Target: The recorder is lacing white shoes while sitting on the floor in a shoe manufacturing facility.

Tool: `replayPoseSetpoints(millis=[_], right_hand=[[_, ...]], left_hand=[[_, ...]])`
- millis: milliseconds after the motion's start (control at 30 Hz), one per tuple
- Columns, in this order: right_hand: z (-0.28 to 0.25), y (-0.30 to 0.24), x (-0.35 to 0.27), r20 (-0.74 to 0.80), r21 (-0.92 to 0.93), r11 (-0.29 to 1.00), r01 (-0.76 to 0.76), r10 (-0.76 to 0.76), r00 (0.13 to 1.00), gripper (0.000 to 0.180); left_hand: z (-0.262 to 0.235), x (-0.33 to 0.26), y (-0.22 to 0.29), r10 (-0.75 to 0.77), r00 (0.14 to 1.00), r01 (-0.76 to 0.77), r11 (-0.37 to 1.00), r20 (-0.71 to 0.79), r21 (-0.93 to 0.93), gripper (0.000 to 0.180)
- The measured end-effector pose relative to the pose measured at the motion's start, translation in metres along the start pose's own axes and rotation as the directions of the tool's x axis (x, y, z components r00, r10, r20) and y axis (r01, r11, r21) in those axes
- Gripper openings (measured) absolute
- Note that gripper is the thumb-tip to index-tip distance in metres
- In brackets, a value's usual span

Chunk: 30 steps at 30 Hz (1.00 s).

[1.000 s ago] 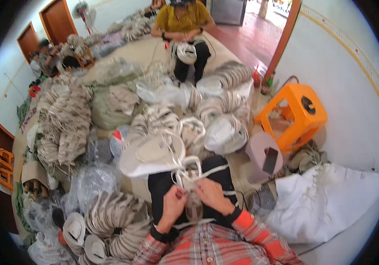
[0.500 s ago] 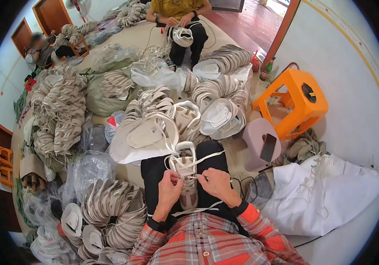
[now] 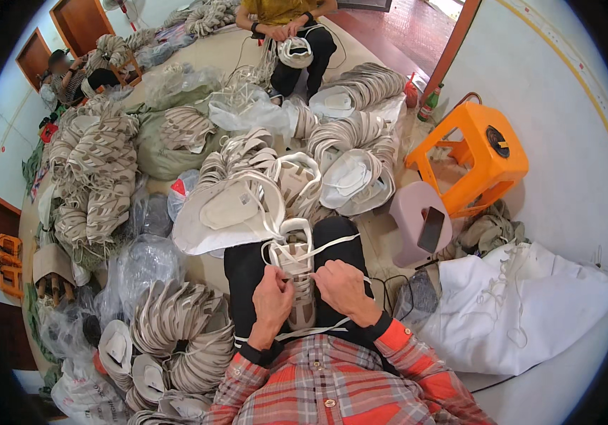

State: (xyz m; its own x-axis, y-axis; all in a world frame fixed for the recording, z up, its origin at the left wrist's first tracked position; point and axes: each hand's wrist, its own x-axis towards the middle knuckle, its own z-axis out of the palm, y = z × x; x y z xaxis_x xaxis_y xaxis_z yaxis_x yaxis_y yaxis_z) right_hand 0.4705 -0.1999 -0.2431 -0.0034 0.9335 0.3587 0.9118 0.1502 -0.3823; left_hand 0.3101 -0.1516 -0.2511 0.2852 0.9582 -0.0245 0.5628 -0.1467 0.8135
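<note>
Shoe upper (image 3: 298,273): a beige and white piece is held on the person's lap, between the two black-trousered thighs; its long axis runs away from the body, toe end pointed toward the floor heaps ahead.
Lace (image 3: 332,246): a flat white lace is threaded across the upper, with loose ends trailing to the right and down toward the plaid shirt.
Left hand (image 3: 272,304): closed, fingers pinched on the left side of the upper at the lace rows.
Right hand (image 3: 344,289): closed on the lace at the upper's right side, thumb and fingers pressed together.
Floor ahead: a large white sole-shaped piece (image 3: 227,212) is seen just beyond the knees, with stacks of similar uppers (image 3: 98,177) piled toward the left edge of the floor.
Floor right: a mauve stool (image 3: 417,219) bearing a dark phone (image 3: 431,228) stands near the right knee; an orange stool (image 3: 475,159) is set beyond it, a white sack (image 3: 524,312) beside it.
Far end: another seated person (image 3: 286,21) is at work there.
</note>
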Motion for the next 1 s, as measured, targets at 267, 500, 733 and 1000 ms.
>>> replayPoseSetpoints(millis=[267, 500, 733, 1000], right_hand=[[-0.017, -0.012, -0.004, 0.084, 0.077, 0.950, 0.304, -0.310, 0.947, 0.008], [-0.030, 0.015, -0.005, 0.093, 0.131, 0.991, 0.032, -0.044, 0.995, 0.014], [-0.027, 0.013, 0.002, 0.344, 0.304, 0.872, -0.383, 0.274, 0.898, 0.016], [0.005, 0.017, 0.012, 0.201, 0.351, 0.910, -0.222, 0.158, 0.967, 0.021]], left_hand=[[0.014, 0.001, -0.003, 0.018, 0.999, -0.012, 0.990, -0.043, 0.142, 0.022], [0.008, 0.003, -0.001, -0.009, 1.000, 0.007, 0.998, 0.029, 0.060, 0.022], [-0.015, 0.007, -0.012, -0.135, 0.977, 0.206, 0.779, 0.163, -0.592, 0.019], [-0.023, 0.011, -0.009, -0.142, 0.936, 0.299, 0.804, 0.322, -0.515, 0.014]])
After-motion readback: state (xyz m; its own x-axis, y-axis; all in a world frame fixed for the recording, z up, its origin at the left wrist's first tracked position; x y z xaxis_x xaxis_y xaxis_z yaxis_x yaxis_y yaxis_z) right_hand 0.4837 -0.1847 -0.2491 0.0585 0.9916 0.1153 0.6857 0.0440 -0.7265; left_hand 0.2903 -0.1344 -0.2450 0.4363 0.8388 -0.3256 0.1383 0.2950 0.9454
